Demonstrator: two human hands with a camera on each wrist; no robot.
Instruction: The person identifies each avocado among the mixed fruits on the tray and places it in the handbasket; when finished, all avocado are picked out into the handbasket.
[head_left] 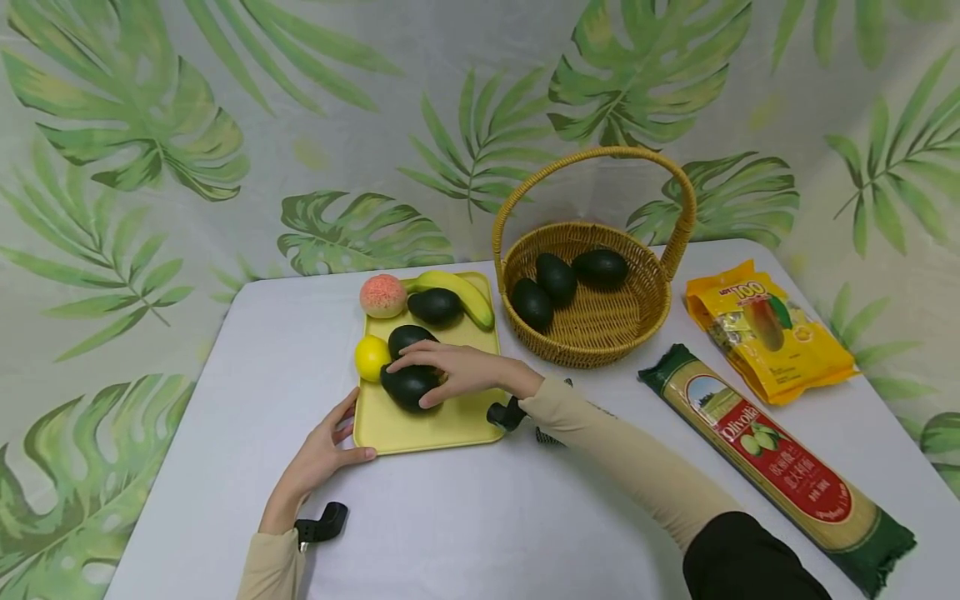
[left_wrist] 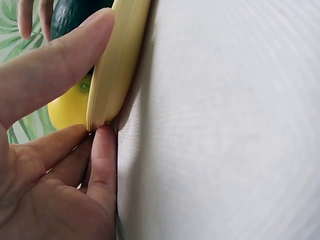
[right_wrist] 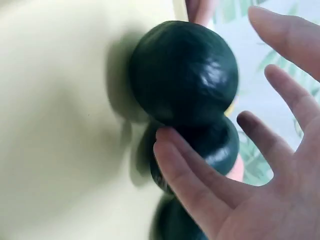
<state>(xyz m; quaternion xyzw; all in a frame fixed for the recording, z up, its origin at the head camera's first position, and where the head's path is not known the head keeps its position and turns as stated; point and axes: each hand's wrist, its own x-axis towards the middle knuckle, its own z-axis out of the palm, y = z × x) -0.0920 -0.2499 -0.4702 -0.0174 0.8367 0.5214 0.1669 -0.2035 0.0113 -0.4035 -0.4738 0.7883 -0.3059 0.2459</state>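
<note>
A yellow tray [head_left: 450, 433] holds dark green avocados, a lemon [head_left: 371, 358], a peach [head_left: 383, 296] and a banana [head_left: 474, 302]. My right hand [head_left: 465, 369] reaches over the nearest avocado [head_left: 407, 390], its fingers spread around it. In the right wrist view, that avocado [right_wrist: 184, 75] stands beside the spread fingers, with a second avocado [right_wrist: 212, 150] partly behind the fingertips. A third avocado [head_left: 435, 307] lies by the banana. My left hand [head_left: 322, 454] touches the tray's near left corner, thumb along the front edge and fingertips against the rim [left_wrist: 107, 95].
Behind the tray's right side stands a wicker basket [head_left: 585, 354] with a tall handle and three avocados [head_left: 557, 279] inside. A yellow candy bag [head_left: 772, 333] and a long pack of spaghetti [head_left: 780, 467] lie to the right. A leaf-patterned cloth [head_left: 480, 150] hangs behind the white table [head_left: 247, 358].
</note>
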